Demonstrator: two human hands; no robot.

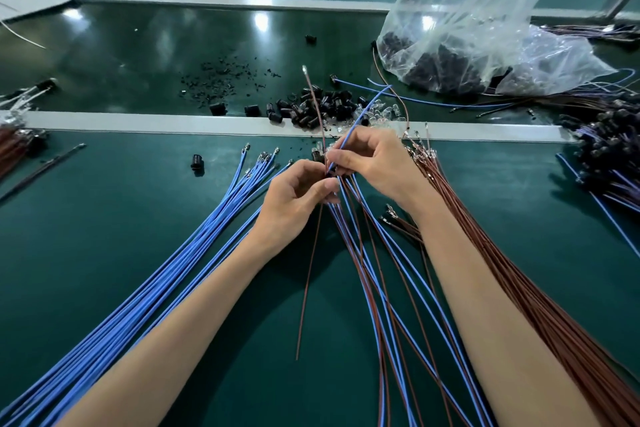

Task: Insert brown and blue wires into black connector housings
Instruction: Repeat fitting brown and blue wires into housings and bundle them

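My left hand (298,198) grips a bunch of wired pieces whose blue and brown wires (374,274) hang down toward me; what sits inside the fist is hidden. My right hand (370,159) pinches a blue wire (367,111) that rises up and away, beside a brown wire (316,104) with a metal terminal at its tip. The two hands touch at the fingertips. A fan of loose blue wires (166,260) lies to the left, a bundle of brown wires (512,274) to the right. Loose black connector housings (318,107) are piled just beyond my hands.
A clear plastic bag (464,31) with black housings stands at the back right. Finished wired pieces (609,156) are heaped at the right edge. One black housing (196,161) lies alone at left. Black crumbs (221,80) are scattered on the green belt. Brown wires (14,149) lie at the far left.
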